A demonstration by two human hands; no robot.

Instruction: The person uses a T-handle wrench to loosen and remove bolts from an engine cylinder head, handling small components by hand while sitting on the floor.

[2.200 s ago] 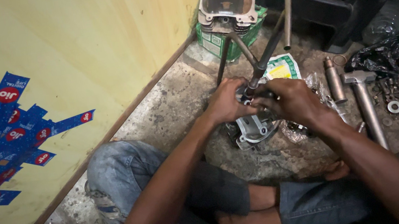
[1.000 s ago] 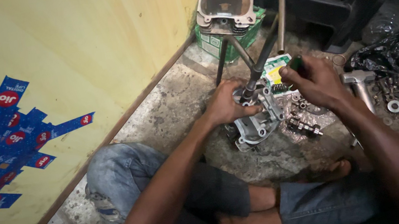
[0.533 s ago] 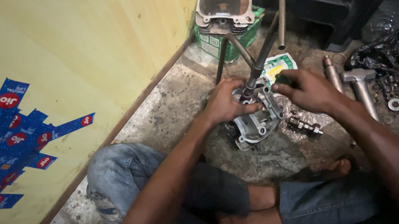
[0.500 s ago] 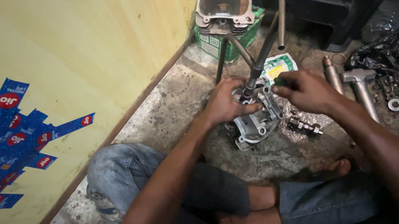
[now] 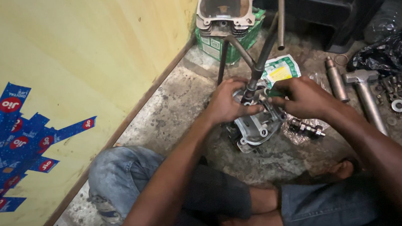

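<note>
Cylinder head (image 5: 260, 128), both hands (image 5: 226, 102) closer together

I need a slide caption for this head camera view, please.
Seated on a concrete floor, left hand and right hand work a metal engine part with a rod tool.
</note>
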